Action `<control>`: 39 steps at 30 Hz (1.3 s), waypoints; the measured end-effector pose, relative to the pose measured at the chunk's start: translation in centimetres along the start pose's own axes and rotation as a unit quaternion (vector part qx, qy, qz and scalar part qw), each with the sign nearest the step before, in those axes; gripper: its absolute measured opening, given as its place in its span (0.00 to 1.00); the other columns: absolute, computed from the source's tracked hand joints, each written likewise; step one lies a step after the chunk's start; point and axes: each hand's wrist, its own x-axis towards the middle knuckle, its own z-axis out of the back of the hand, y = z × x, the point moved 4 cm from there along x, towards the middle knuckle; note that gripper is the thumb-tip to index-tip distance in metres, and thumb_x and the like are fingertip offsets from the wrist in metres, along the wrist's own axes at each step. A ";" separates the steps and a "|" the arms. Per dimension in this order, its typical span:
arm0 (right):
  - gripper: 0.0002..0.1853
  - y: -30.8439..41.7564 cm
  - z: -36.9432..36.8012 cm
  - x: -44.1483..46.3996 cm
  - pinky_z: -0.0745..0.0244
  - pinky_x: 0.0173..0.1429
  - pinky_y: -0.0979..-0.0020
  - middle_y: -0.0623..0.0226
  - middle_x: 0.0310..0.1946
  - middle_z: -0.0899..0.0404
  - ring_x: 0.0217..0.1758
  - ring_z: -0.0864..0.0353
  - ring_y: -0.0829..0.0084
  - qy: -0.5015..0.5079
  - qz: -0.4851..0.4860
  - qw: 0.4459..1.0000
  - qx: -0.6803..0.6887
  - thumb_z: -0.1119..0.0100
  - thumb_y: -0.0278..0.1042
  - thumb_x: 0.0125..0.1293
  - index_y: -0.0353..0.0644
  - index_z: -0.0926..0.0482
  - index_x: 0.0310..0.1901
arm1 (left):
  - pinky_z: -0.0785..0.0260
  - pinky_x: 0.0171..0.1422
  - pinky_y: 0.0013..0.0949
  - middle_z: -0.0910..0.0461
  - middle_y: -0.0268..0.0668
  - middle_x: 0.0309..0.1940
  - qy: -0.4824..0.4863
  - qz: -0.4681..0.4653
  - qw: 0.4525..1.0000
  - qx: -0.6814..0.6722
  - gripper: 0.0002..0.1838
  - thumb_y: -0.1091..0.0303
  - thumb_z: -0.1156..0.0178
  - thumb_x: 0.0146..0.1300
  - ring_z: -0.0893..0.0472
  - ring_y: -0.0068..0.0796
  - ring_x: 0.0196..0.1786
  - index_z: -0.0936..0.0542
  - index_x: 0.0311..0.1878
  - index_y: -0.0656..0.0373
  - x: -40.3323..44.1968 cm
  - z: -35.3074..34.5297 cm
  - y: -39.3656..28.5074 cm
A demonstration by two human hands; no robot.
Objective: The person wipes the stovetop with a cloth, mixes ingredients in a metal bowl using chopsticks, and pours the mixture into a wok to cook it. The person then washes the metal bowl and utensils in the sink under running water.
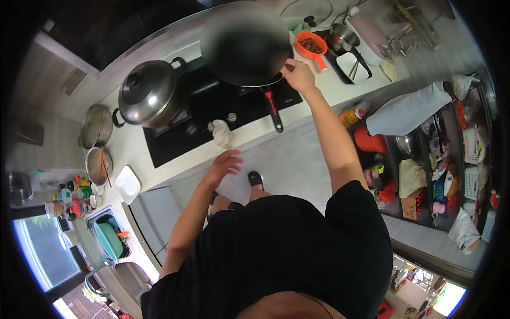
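A dark wok (244, 45) sits on the black glass stove (212, 101), its inside blurred. The wok's red and black handle (272, 109) points toward me. My right hand (300, 77) is closed at the wok's right rim, around a short brown piece whose other end I cannot make out. Over the floor in front of the counter hangs my left hand (224, 165), fingers apart, holding nothing. A crumpled pale cloth (221, 134) lies close to it on the counter's front edge.
A lidded steel pot (149, 93) occupies the left burner. Right of the wok are an orange strainer (311, 45) with dark pieces, a small steel saucepan (343, 37) and a white dish (353, 69). A white tray (127, 184) lies left; loaded shelves (425, 196) stand right.
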 end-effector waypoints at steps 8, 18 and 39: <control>0.17 0.2 4.9 -0.5 0.25 0.42 0.62 0.58 0.26 0.18 0.37 0.19 0.55 -0.008 -0.069 0.994 0.086 0.44 0.55 0.57 0.52 0.14 0.36 | 0.28 0.52 0.38 0.23 0.41 0.47 0.021 0.064 0.988 -0.137 0.21 0.60 0.41 0.62 0.21 0.36 0.46 0.32 0.55 0.58 15.1 -9.3 -4.0; 0.17 -1.1 3.1 2.0 0.27 0.37 0.68 0.67 0.21 0.18 0.29 0.19 0.63 0.075 -0.057 0.985 0.148 0.43 0.53 0.58 0.50 0.13 0.31 | 0.31 0.24 0.35 0.29 0.38 0.24 -0.016 -0.007 0.990 -0.140 0.18 0.74 0.38 0.57 0.24 0.31 0.21 0.41 0.40 0.58 17.3 -9.5 -3.3; 0.17 -7.2 4.9 11.2 0.30 0.34 0.68 0.67 0.22 0.20 0.26 0.22 0.69 0.109 0.151 0.981 0.061 0.42 0.50 0.59 0.43 0.16 0.33 | 0.30 0.43 0.41 0.24 0.45 0.28 -0.429 -0.035 0.873 0.230 0.39 0.72 0.32 0.49 0.20 0.45 0.35 0.39 0.64 0.50 11.2 -12.1 -5.3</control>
